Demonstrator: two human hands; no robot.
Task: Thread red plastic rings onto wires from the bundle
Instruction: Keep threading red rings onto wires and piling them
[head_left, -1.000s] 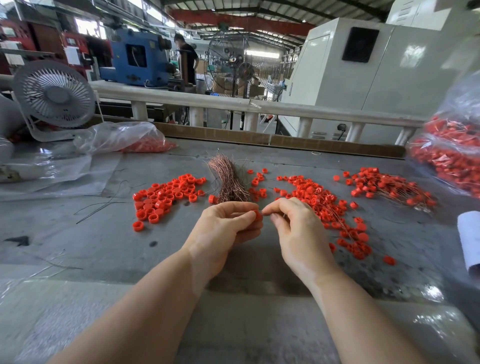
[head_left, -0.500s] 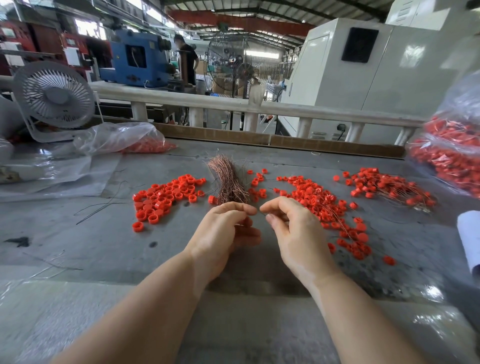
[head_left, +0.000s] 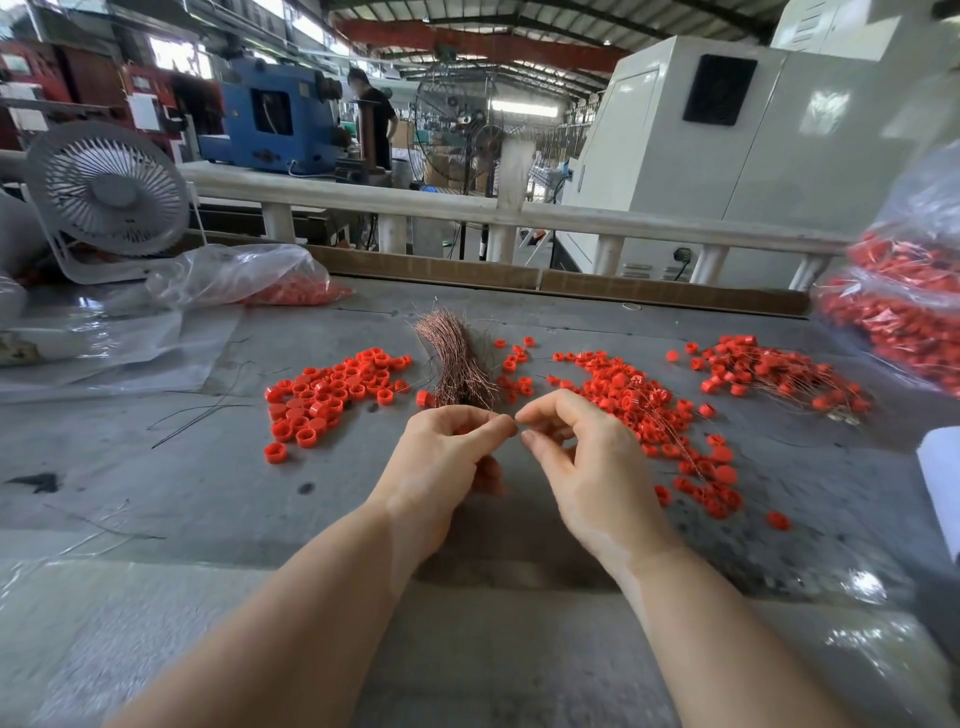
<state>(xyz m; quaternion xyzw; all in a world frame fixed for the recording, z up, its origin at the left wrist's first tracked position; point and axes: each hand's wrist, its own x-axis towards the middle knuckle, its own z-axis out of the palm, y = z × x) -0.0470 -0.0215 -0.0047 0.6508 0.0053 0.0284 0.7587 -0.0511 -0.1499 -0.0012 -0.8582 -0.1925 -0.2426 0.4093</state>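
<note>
- Workbench (head_left: 156, 493) first since it's the biggest thing: one grey top, and everything else sits on it.
- Plastic bags: I count two with red rings inside. One fat bag (head_left: 904, 312) stands at the far right edge, and a flatter clear bag (head_left: 244, 278) lies at the back left.
- One white desk fan (head_left: 106, 200) stands in the back left corner, just behind that flatter bag. No readable brand on it, and no writing I can make out anywhere else.
- Red rings: three loose piles, too many in each to count. The left pile (head_left: 327, 392) is plain rings, the middle pile (head_left: 654, 410) runs toward my right hand, and the far right pile (head_left: 769, 371) has thin wires through it.
- One wire bundle (head_left: 457, 364), coppery, lies between the left and middle piles, just past my fingers.
- My left hand (head_left: 447, 457) is curled, with a bit of red showing inside the fingers, so it's holding a ring.
- My right hand (head_left: 587, 457) pinches finger and thumb together right at my left fingertips. The wire itself is too thin to see there.
</note>
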